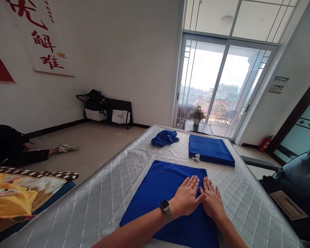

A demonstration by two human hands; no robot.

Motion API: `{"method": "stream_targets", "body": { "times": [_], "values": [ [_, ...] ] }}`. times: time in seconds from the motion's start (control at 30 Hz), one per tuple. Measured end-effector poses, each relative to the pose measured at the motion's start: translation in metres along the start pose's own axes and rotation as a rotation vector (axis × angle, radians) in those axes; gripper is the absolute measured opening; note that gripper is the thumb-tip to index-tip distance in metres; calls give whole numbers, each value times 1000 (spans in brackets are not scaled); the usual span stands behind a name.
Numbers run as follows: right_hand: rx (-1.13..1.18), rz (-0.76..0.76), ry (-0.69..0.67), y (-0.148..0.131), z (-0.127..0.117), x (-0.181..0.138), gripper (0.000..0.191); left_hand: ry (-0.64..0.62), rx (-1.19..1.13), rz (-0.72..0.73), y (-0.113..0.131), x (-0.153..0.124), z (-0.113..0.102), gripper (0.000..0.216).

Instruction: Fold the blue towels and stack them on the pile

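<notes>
A blue cloth [155, 193] lies spread flat on the silvery quilted table cover [103, 193]. My left hand [188, 194] rests on it palm down, fingers stretched out, with a watch on the wrist. Close beside it, my right hand [212, 198] lies flat along the cloth's right edge, its fingers extended too. The left thumb reaches across to the right hand. Farther back is a neat stack of folded blue cloths [209, 148] with white tags at its front corner. A crumpled blue cloth [165, 137] sits to the left of that stack.
Beyond the table stands a potted plant [197, 115] on a small dark table [198, 128], before sliding glass doors. A dark chair [299, 179] and a cardboard piece [288, 205] are at right. Leftward are a yellow patterned blanket [12, 196] and a person in dark clothes [12, 148].
</notes>
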State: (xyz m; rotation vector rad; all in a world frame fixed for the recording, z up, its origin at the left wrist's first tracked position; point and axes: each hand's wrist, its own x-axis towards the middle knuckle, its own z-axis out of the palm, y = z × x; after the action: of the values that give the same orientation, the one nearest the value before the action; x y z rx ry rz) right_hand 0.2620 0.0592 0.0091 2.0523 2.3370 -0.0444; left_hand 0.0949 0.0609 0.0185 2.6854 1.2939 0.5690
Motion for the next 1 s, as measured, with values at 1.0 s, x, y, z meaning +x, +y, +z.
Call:
{"method": "stream_targets", "body": {
  "times": [1.0],
  "values": [
    [-10,22,23,4,-22,17,62,67,96,-612,-171,-90,-52,71]
  ]
}}
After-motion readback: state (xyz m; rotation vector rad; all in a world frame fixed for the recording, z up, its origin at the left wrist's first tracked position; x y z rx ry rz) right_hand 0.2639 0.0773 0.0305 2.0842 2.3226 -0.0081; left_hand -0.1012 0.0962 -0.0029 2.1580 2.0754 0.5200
